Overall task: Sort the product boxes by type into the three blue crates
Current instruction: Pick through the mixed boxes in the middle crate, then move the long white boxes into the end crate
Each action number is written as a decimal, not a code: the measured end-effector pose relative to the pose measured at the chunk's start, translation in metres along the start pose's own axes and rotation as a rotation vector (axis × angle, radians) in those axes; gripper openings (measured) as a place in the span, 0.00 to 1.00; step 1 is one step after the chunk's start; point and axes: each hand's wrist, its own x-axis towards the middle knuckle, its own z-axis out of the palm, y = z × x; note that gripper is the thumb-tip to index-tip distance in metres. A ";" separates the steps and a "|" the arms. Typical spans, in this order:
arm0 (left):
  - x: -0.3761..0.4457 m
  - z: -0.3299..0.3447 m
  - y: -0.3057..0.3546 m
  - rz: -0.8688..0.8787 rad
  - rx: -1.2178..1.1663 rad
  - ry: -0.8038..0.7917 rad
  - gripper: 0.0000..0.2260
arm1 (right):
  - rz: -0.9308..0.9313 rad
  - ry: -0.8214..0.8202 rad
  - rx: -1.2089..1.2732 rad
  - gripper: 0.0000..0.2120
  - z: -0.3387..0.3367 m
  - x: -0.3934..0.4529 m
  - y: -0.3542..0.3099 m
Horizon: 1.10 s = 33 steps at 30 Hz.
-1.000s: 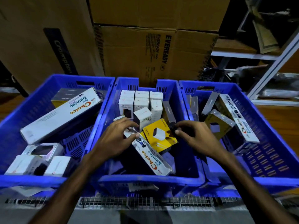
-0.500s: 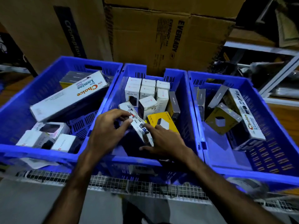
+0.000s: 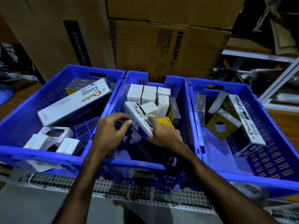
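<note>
Three blue crates stand side by side: left crate [image 3: 53, 88], middle crate [image 3: 183, 94], right crate [image 3: 275, 159]. Both hands are inside the middle one. A long white box [image 3: 137, 117] leans there, its far end raised. My left hand [image 3: 110, 133] pinches its left edge with thumb and curled fingers. My right hand [image 3: 165, 136] grips its lower end and covers most of a yellow box [image 3: 163, 121]. Several small white boxes [image 3: 148, 96] stand in rows behind.
The left crate holds a long white Choice box [image 3: 71, 104] and small white boxes [image 3: 53, 139]. The right crate holds another Choice box [image 3: 247, 125], a gold box [image 3: 221, 125] and grey boxes. Large cardboard cartons [image 3: 161, 46] stand behind; wire mesh [image 3: 145, 189] lies in front.
My right hand came left from the dark box at the crate's right side onto the long white box's lower end. The box now leans more steeply. My left hand stayed at its edge.
</note>
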 end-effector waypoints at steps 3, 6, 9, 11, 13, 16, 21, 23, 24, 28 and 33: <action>-0.001 -0.001 0.003 0.019 0.020 -0.003 0.04 | 0.089 0.053 0.215 0.34 -0.032 0.001 0.014; -0.002 -0.001 0.008 0.044 0.047 0.006 0.03 | 0.082 0.187 0.703 0.30 -0.049 0.001 0.034; -0.004 0.002 0.011 0.098 0.062 -0.014 0.03 | 0.023 0.238 1.163 0.27 -0.062 -0.009 0.053; -0.006 0.006 0.015 0.117 0.064 -0.039 0.03 | 0.040 0.262 1.334 0.25 -0.068 -0.020 0.067; -0.011 0.012 0.021 0.128 0.069 -0.060 0.02 | 0.053 0.293 1.410 0.21 -0.069 -0.030 0.083; -0.016 0.026 0.034 0.146 0.047 -0.105 0.03 | 0.074 0.395 1.372 0.20 -0.080 -0.049 0.115; -0.020 0.063 0.064 0.211 -0.071 -0.161 0.10 | 0.050 0.649 1.077 0.24 -0.115 -0.078 0.180; -0.021 0.079 0.077 0.233 -0.104 -0.159 0.11 | 0.078 0.708 0.871 0.28 -0.126 -0.091 0.205; -0.022 0.087 0.084 0.249 -0.116 -0.162 0.09 | 0.095 0.709 0.794 0.30 -0.130 -0.098 0.218; -0.027 0.111 0.104 0.285 -0.121 -0.196 0.06 | 0.157 0.604 0.549 0.39 -0.129 -0.118 0.254; -0.026 0.125 0.111 0.304 -0.096 -0.214 0.05 | 0.197 0.321 0.170 0.42 -0.088 -0.124 0.261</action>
